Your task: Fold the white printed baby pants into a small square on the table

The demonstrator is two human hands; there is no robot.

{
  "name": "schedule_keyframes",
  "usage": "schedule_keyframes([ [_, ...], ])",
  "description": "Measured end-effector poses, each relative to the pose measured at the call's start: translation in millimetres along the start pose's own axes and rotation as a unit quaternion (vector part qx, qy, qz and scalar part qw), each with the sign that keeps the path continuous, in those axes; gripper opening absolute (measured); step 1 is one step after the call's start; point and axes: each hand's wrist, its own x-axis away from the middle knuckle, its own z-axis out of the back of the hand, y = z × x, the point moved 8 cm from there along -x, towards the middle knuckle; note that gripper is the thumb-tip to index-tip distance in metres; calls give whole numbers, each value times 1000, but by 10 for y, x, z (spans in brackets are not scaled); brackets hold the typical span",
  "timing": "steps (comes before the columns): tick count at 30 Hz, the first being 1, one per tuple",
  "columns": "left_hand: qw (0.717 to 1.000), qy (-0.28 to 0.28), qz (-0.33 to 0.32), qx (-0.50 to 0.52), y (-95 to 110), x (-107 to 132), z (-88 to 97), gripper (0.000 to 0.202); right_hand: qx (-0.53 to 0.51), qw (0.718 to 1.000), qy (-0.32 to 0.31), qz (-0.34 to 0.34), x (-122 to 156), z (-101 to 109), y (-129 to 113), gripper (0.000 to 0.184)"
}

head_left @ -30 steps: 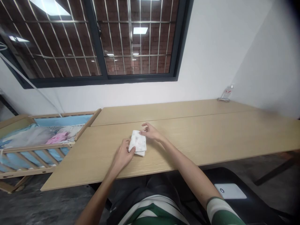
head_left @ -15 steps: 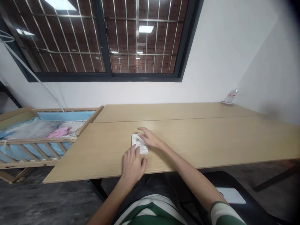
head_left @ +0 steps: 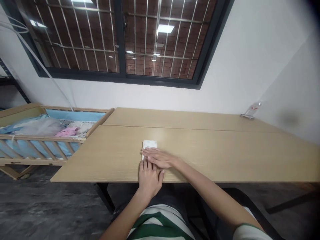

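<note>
White cloth [head_left: 149, 144], one, folded to a small rectangle, lying flat on the table [head_left: 225, 150] under the fingers of the right hand [head_left: 161, 158]; far end uncovered just beyond those fingers, remainder largely hidden. Right hand: palm down, fingers straight and close together, pointing left across the cloth, resting over it, pinching nothing. Left hand [head_left: 149, 178]: palm down, fingers extended forward, their tips at the near part of the cloth and close against the right hand's fingers; thumb spread to the right; nothing gripped; exact contact of the tips cannot be told. Table: pale wood-toned top, a seam running crosswise beyond the fingers of both hands. Clear bottle [head_left: 254, 107], tilted, with a flat item [head_left: 247, 116] beside its base, far right of the fingers at the back of the table. Wooden crib [head_left: 48, 137], slatted, blue-lined, well to the left of the fingers; pink fabric [head_left: 67, 132] inside. Barred window [head_left: 122, 43], dark-framed, in the white wall beyond the fingers. Black chair [head_left: 235, 192], right of and nearer the body than the fingers, partly hidden by the forearm.
</note>
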Motion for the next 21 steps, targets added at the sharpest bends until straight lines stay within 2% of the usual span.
schedule_keyframes([
  [7, 1000, 6, -4, 6, -23, -1, 1, 66, 25, 999, 33, -33, -92, 198, 388, 57],
  [11, 1000, 9, 0, -5, -26, 5, -3, 68, 42, 996, 42, -73, -144, 273, 603, 64],
  [21, 1000, 11, -2, -2, -24, 13, -12, 66, 53, 992, 79, -81, -216, 269, 872, 73],
])
